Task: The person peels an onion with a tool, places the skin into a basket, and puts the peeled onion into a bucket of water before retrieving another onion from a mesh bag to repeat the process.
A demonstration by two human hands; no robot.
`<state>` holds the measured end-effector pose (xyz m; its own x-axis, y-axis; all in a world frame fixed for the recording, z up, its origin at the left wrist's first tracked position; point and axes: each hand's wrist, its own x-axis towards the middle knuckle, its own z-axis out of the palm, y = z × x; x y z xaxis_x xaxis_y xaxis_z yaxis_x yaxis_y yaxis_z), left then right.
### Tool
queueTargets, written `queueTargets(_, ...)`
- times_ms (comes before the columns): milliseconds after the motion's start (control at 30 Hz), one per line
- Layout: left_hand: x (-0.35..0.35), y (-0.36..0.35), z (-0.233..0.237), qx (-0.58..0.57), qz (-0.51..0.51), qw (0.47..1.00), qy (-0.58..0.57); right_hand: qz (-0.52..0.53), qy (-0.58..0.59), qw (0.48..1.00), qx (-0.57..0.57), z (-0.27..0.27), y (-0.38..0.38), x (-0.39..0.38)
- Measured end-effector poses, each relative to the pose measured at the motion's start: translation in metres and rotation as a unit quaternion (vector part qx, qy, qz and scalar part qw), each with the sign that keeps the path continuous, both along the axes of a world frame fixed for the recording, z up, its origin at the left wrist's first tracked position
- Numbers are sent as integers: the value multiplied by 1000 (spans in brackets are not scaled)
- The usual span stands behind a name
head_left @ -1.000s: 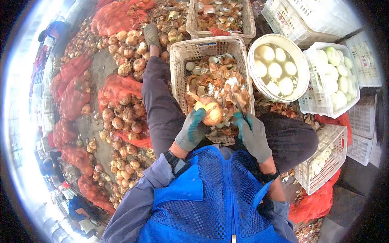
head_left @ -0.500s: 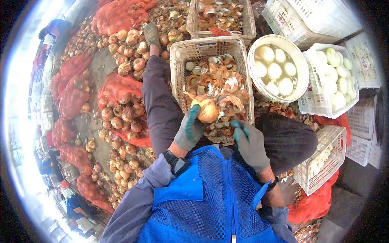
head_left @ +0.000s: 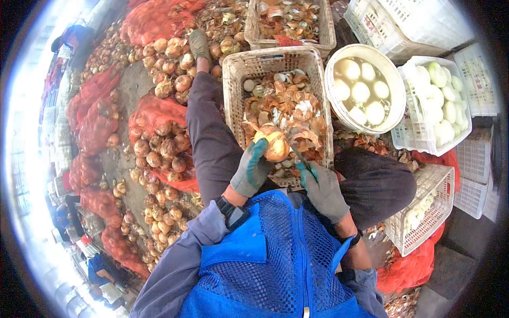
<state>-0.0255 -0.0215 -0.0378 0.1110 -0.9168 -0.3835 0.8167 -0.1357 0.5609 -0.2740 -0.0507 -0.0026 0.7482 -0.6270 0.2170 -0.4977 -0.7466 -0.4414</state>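
Observation:
In a grey-green work glove, my left hand (head_left: 251, 170) grips a yellow-brown onion (head_left: 276, 146) above the near end of a crate. My right hand (head_left: 323, 191), gloved too, is closed around a small knife (head_left: 298, 154), its blade pointing up toward the onion's right side. Loose brown skin (head_left: 305, 138) hangs just right of the onion. Beneath both hands stands the plastic crate (head_left: 231, 85), with onion skins and scraps (head_left: 286, 100) inside, between my legs.
At the right are a white bucket (head_left: 398, 114) of peeled onions in liquid and a white basket (head_left: 424, 142) of peeled ones. Another scrap crate (head_left: 330, 42) stands beyond. Red net sacks (head_left: 159, 114) and loose onions (head_left: 164, 220) cover the floor on the left. A person (head_left: 98, 270) is at far left.
My right hand has moved slightly up and left, bringing the knife closer to the onion. The onion has shifted a little to the right in my left hand.

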Motion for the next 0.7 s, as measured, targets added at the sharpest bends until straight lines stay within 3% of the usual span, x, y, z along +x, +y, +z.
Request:
queueTargets(200,1,2,-8,21,-10,998,-52,10,8,997,81,9,-8,6)
queueTargets(300,3,1,-9,9,-19,999,-35,16,84,986,143,12,-11,11)
queueTargets(400,1,-1,-9,10,-10,1000,22,-29,58,995,74,-3,-5,18)
queueTargets(467,-4,-2,-2,36,8,997,68,-1,62,998,7,-10,-6,15)
queueTargets(500,0,-2,-5,30,-5,999,21,14,63,998,-28,-13,-8,16)
queueTargets(567,8,0,-11,24,-32,997,-70,-45,72,993,85,-21,-3,22)
queueTargets(600,7,-3,-6,37,-20,999,-27,-75,76,984,140,-18,-3,26)
queueTargets(700,-1,-10,1,66,10,996,58,-100,62,987,108,-5,-9,34)
